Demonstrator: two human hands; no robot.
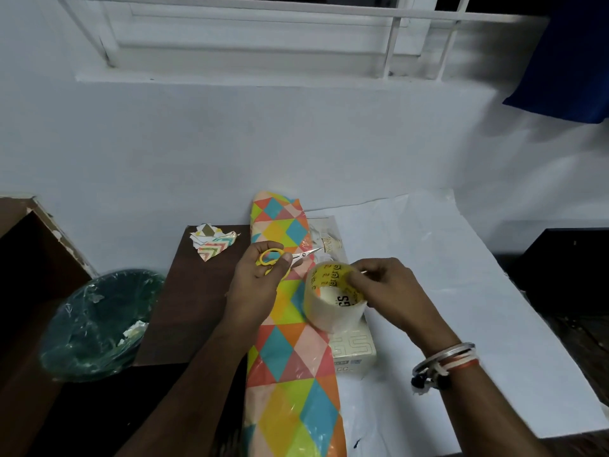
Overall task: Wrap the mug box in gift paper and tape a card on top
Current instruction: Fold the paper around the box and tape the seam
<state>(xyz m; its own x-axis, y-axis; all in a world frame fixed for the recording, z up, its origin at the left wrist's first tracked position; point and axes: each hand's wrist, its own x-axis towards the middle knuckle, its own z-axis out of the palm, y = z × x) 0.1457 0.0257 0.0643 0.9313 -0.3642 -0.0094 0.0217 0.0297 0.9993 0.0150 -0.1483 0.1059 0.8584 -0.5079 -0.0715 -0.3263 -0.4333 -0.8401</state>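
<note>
My left hand point(255, 282) grips small yellow-handled scissors point(280, 258), blades pointing right over the gift paper. A long roll of gift paper point(290, 357) with coloured triangles runs from near me to the wall. My right hand point(385, 291) pinches the edge of a clear tape roll point(333, 301), which stands on the white mug box point(356, 351). The box lies just right of the gift paper, largely hidden by the tape and my hand. No card is clearly visible.
White sheet point(478, 308) covers the table on the right. A pile of paper scraps point(214, 244) lies on the brown board point(197, 308) at left. A green bin lined with plastic point(99, 324) stands further left. The wall is close behind.
</note>
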